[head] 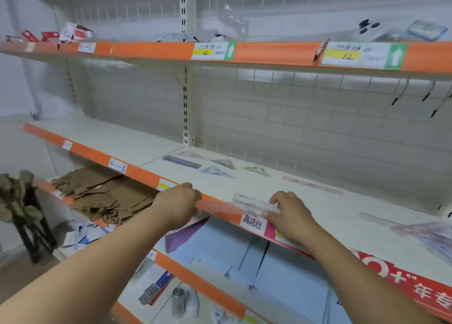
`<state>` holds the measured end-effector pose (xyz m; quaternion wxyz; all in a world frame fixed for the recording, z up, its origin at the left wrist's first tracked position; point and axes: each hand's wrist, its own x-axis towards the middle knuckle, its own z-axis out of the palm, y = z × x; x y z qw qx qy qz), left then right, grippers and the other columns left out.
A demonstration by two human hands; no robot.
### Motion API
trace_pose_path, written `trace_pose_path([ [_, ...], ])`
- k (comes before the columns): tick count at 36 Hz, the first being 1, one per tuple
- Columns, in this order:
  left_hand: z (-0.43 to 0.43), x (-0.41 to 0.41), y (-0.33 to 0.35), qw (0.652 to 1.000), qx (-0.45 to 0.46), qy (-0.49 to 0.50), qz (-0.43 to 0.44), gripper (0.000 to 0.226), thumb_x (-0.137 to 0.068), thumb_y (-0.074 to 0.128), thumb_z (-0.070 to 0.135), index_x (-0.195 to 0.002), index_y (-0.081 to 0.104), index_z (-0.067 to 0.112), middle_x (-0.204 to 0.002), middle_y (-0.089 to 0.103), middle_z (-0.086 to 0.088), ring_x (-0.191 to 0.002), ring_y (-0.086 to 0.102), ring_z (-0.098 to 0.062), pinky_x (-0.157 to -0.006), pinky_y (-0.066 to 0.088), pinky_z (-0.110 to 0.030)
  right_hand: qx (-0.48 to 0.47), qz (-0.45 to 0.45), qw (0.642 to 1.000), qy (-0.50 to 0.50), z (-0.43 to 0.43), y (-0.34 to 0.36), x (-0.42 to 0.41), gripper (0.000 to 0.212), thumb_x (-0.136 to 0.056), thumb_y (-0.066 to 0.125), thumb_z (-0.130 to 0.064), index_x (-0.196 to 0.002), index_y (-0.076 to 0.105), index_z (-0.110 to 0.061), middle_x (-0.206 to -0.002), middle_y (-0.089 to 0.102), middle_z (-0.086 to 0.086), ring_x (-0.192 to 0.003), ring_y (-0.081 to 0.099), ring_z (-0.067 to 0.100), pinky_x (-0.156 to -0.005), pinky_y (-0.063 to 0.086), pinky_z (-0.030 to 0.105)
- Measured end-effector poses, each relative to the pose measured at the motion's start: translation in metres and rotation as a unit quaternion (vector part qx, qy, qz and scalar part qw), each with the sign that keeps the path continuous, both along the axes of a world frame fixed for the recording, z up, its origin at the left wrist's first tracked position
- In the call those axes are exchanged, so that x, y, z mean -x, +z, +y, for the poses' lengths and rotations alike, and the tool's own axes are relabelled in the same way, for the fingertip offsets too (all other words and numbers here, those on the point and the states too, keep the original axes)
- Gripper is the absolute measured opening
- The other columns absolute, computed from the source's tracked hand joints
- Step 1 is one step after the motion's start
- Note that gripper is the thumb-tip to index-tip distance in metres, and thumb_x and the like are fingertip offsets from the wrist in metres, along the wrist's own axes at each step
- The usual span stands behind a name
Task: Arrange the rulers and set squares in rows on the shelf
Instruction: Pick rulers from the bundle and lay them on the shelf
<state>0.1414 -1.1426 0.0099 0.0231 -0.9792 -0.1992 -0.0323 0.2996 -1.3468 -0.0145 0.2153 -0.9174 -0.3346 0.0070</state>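
Left hand [179,201] grasps a blurred pinkish ruler [220,207]; right hand [291,213] pinches a clear ruler [252,200] on the shelf [330,216].

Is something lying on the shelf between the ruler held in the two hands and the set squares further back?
Nothing visible does. The shelf is bare between the clear ruler at its front edge and the set squares. A pink ruler lies off to the right, aside.
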Motion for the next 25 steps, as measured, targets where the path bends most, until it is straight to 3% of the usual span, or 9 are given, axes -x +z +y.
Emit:
trace_pose_path([
  [14,0.111,-0.042,-0.002,1.0,-0.006,0.017,0.0,0.031,-0.096,0.053,0.031,-0.125,0.055,0.021,-0.12,0.05,-0.004,-0.11,0.056,-0.023,-0.085,0.047,-0.033,0.008,-0.005,1.0,-0.011,0.11,0.0,-0.051,0.039,-0.089,0.057,-0.045,-0.12,0.05,-0.023,-0.124,0.049,0.0,-0.115,0.046,0.02,-0.091,0.04,0.033],
  [25,0.189,-0.073,-0.011,1.0,0.004,0.001,0.019,0.039,-0.098,0.05,0.031,-0.137,0.047,0.026,-0.136,0.046,-0.001,-0.123,0.05,-0.02,-0.097,0.045,-0.033,0.034,0.007,0.999,-0.037,0.165,-0.004,-0.069,0.039,-0.088,0.058,-0.046,-0.12,0.05,-0.024,-0.123,0.048,-0.001,-0.114,0.047,0.02,-0.093,0.041,0.033],
])
